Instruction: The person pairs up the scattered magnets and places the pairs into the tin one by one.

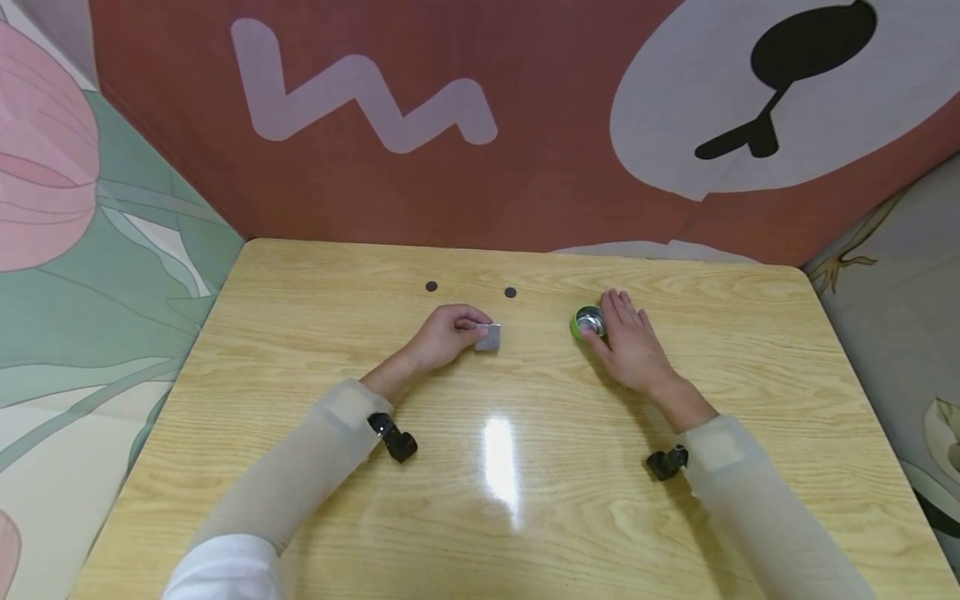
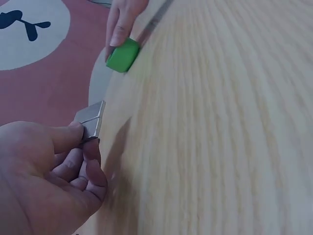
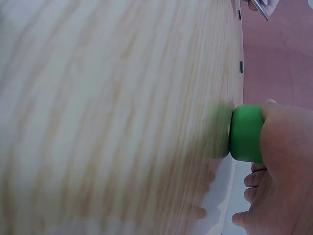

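My left hand (image 1: 452,335) pinches a small flat silvery-grey square piece (image 1: 488,337) between thumb and fingers. In the left wrist view this piece (image 2: 92,120) has a thin line across it and is held above the table. To the right, my right hand (image 1: 636,346) holds a small round green container (image 1: 576,324) with a shiny metallic inside. The container sits on the table between the thumb and the extended fingers. Its smooth green side (image 3: 245,133) shows in the right wrist view, where the hand hides part of it.
Two small dark discs (image 1: 431,286) (image 1: 511,292) lie near the table's far edge, beyond the left hand. The wooden table (image 1: 570,500) meets a reddish patterned cloth (image 1: 555,158) at the back. Patterned hangings flank both sides. A small black camera is strapped to each wrist.
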`<state>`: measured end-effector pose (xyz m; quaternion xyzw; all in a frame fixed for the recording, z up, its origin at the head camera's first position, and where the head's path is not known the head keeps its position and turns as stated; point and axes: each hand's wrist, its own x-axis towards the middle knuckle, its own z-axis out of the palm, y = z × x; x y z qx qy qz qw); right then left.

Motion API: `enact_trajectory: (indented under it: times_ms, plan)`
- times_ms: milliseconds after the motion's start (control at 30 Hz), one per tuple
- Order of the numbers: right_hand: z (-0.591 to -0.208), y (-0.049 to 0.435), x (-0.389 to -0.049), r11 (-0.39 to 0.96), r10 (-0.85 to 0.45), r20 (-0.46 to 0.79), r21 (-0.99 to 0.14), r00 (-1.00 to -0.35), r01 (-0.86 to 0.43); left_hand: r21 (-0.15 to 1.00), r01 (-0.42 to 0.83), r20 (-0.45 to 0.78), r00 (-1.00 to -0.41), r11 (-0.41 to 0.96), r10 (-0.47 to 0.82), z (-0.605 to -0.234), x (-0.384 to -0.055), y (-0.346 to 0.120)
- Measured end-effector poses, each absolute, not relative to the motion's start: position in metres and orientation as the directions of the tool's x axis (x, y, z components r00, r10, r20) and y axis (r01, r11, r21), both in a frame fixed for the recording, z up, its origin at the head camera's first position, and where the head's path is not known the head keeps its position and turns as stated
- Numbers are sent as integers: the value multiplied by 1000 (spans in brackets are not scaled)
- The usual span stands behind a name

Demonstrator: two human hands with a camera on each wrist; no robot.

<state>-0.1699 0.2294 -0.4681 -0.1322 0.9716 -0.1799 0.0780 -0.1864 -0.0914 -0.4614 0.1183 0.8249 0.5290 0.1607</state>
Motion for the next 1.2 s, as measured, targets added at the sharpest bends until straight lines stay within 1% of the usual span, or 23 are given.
enact_trajectory:
  times_ms: [400,633,900,1200]
  plan:
    - [-469,230,-168,896,-283,-98,-382,-954,-226,929,-52,-178,-932,367,317,-450,-194,-71]
    - [-468,230,-168,903,-279,-95,-364,-956,-227,944,-89,-191,-934,319,303,-446,-196,-58]
    - [-467,231,-168,912,-272,-116,-347,-955,-218,968,-124,-193,-924,218,331,-439,-203,-37]
    - [-467,231,-168,912,-273,-120,-349,-954,-217,969,-159,-217,-914,189,344,-436,-210,-13]
